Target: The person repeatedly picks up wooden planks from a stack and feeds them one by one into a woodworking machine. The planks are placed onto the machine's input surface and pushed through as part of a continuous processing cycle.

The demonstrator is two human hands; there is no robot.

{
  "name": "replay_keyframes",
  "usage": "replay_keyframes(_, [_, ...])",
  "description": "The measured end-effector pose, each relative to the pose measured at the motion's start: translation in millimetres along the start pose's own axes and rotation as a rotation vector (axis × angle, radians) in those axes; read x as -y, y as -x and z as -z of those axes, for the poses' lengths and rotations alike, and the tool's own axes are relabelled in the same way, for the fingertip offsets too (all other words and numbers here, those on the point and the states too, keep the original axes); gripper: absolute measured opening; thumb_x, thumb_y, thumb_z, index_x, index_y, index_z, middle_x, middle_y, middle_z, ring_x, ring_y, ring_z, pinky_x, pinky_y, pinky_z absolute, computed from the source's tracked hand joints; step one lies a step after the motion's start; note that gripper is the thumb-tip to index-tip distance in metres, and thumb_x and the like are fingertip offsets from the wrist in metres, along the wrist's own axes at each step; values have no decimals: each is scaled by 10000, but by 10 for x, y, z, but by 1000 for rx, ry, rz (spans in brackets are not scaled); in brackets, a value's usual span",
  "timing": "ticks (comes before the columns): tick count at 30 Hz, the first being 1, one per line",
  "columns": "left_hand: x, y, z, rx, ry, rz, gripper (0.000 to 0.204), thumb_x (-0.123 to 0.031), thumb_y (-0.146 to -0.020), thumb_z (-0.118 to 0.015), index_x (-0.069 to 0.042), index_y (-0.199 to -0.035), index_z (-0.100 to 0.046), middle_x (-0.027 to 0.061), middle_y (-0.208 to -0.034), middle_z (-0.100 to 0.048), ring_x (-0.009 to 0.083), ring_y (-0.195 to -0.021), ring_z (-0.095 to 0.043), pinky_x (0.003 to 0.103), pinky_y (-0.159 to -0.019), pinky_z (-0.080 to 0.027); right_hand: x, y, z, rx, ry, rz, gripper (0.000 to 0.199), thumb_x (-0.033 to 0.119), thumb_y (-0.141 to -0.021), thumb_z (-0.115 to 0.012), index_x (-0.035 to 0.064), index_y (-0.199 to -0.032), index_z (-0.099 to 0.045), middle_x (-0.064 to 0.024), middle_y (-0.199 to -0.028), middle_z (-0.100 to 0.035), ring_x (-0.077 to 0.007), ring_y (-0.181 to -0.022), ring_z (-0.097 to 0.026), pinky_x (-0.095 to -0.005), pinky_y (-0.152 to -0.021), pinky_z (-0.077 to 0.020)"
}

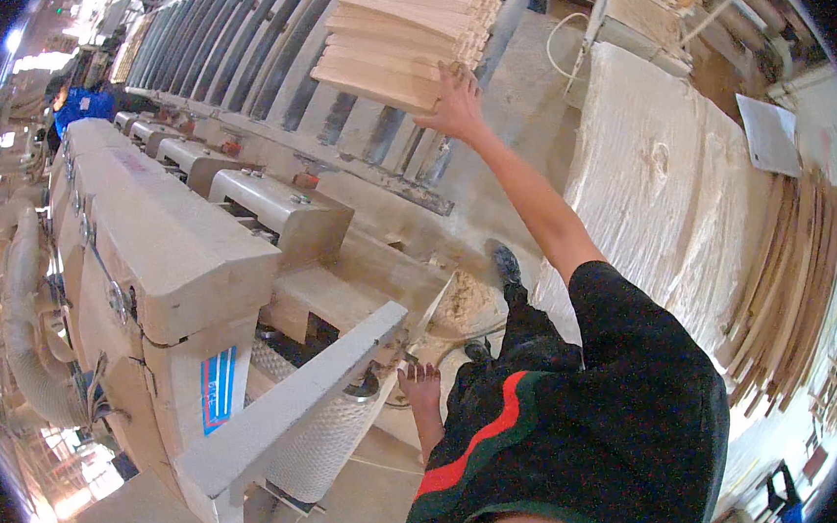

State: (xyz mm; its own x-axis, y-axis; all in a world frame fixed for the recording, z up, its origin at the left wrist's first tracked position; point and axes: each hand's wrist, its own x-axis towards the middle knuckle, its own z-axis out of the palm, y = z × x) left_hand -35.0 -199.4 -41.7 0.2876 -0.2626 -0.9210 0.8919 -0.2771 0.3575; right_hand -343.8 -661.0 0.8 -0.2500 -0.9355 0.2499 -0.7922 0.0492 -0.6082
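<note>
Workshop floor seen from above: a beige woodworking machine (173,271) fills the left, with a row of dark rollers (254,38) running away behind it and a ribbed dust hose (26,332) at its far left side. Right hand (452,101) — arm stretched forward and up — lies flat against the near end of a stack of pale slats (410,31) resting on the rollers; its fingers (463,76) are spread and pressed to the slat ends, not closed around them. Left hand (420,384) hangs low by the machine's front, just beside a grey slanted bar (301,394) and a white mesh-covered cylinder (320,441); its fingers point downward and lie loosely together, holding nothing that can be made out. Sawdust (466,302) is heaped on the machine's outfeed, near the person's shoe (505,263). To the right stands a tall pile of veneer sheets (669,202), with curved wooden strips (799,281) leaning at its right edge. A worker in blue (82,106) is at the far upper left, well apart from the hands.
</note>
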Motion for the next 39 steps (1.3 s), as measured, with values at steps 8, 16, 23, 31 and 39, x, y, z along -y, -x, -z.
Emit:
replay_keyframes(8, [109, -32, -165, -65, 33, -76, 353, -462, -877, -505, -137, -1008, -465, 59, -997, -486, 257, -895, -470, 435, -799, -406, 44, -68, -25, 29, -117, -29, 1170, 475, -497, -807, 121, -1427, -191, -328, -1335, -250, -466, -1229, -272, -564, -996, -254])
replay_keyframes(16, [115, -36, -287, -96, 85, -108, 313, -433, -888, -490, -144, -1002, -454, 58, -964, -507, 256, -873, -483, 425, -788, -417, -11, -147, -51, 17, 21, 12, 1122, 498, -493, -783, 137, -1411, -247, -294, -1323, -292, -436, -1228, -270, -558, -995, -247])
replay_keyframes(23, [160, -53, -206, -100, 11, -109, 336, -431, -859, -529, -140, -1011, -457, 54, -1001, -495, 252, -914, -495, 422, -801, -418, 175, -280, -53, 54, 109, 73, 1100, 544, -522, -748, 135, -1416, -256, -312, -1369, -240, -467, -1278, -229, -610, -1019, -185])
replay_keyframes(31, [123, 6, -210, -94, 46, -148, 391, -427, -848, -535, -121, -1079, -460, 65, -1070, -478, 258, -959, -487, 429, -843, -400, 264, -369, -132, 88, 138, 20, 1084, 564, -537, -737, 121, -1411, -273, -334, -1368, -259, -496, -1270, -249, -592, -1048, -162])
replay_keyframes(39, [264, 213, 18, -52, -84, -80, 516, -413, -870, -514, -85, -1257, -419, 100, -1178, -483, 309, -1005, -507, 449, -857, -416, 306, -126, 94, 100, 262, 60, 1102, 563, -546, -742, 124, -1424, -241, -359, -1347, -305, -494, -1281, -247, -573, -1031, -204])
